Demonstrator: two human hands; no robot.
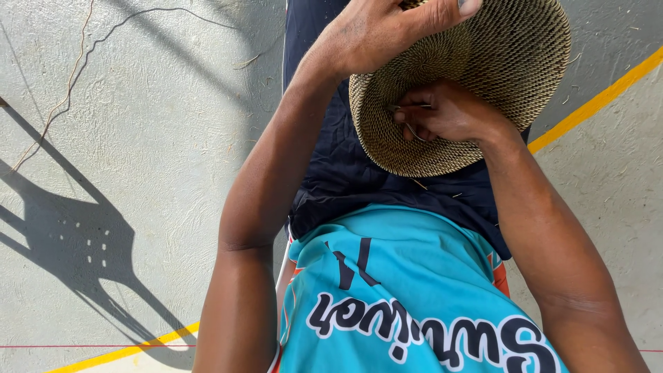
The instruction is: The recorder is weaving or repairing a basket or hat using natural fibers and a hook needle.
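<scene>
A round woven basket (511,62) of tan coiled fibre rests on my lap, its patterned underside turned toward me. My left hand (380,31) grips its upper rim, thumb over the edge. My right hand (449,114) is closed against the basket's lower part, pinching a thin metal needle-like tool (404,108) at the weave. A strand of fibre (413,131) loops under the fingers.
I sit with dark blue shorts (345,166) and a turquoise shirt (400,290) in view. Grey concrete ground (138,138) lies around, with yellow painted lines (594,103), a chair's shadow (76,242) at left, and loose fibre strands (62,97).
</scene>
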